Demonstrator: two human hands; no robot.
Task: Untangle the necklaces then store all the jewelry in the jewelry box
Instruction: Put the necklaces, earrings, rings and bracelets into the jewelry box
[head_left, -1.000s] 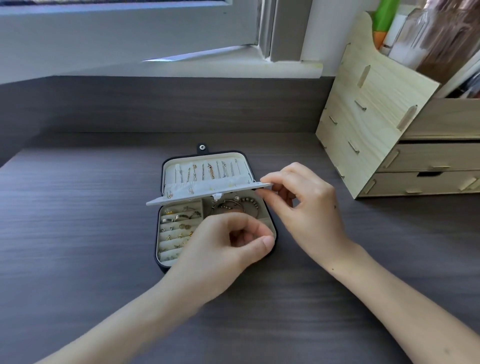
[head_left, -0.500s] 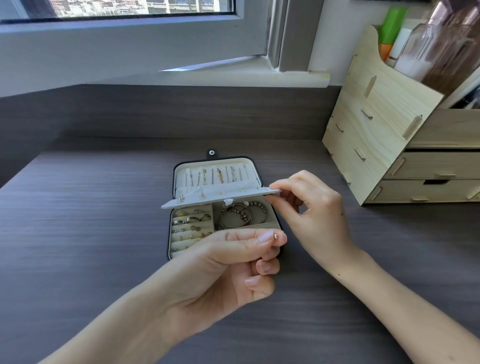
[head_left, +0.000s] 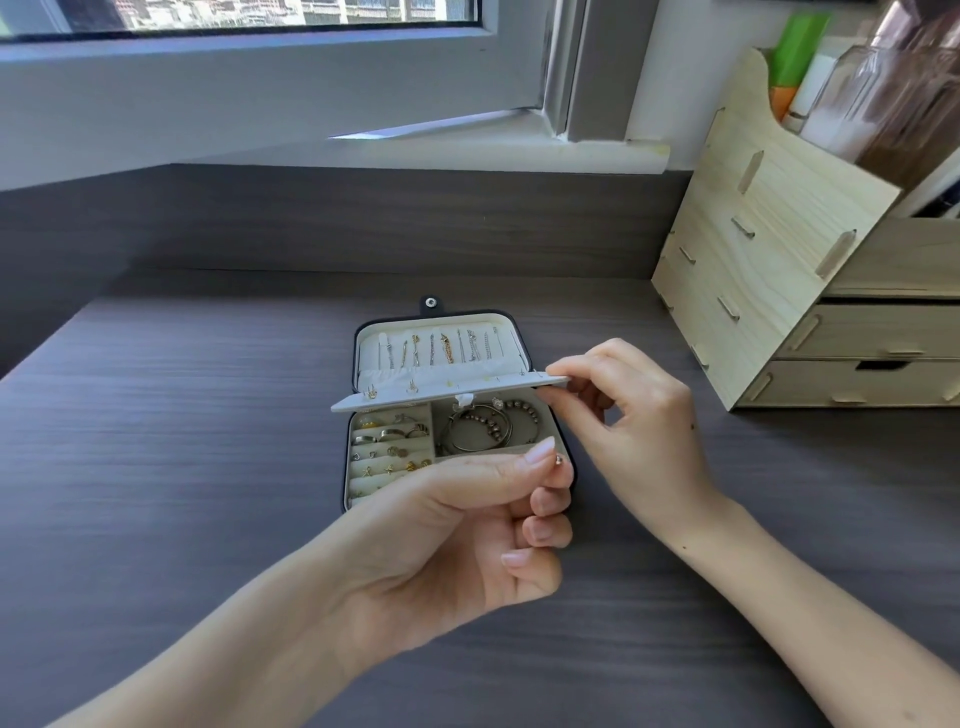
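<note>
Head view showed the box (head_left: 371, 353) open on the table (head_left: 182, 467), with necklaces (head_left: 441, 348) hung in its lid. The right hand (head_left: 639, 431) pinched the flap (head_left: 447, 391) by its right corner, holding it raised. The left hand (head_left: 457, 540) pinched a small stud (head_left: 559, 459) between thumb and forefinger over the box's right edge.

Your jewelry box (head_left: 372, 347) is black outside, cream inside, with gold and silver chains (head_left: 448, 349). Your desk (head_left: 182, 441) is dark grey woodgrain, the organizer (head_left: 753, 249) pale wood, one bottle (head_left: 795, 47) bright green.
</note>
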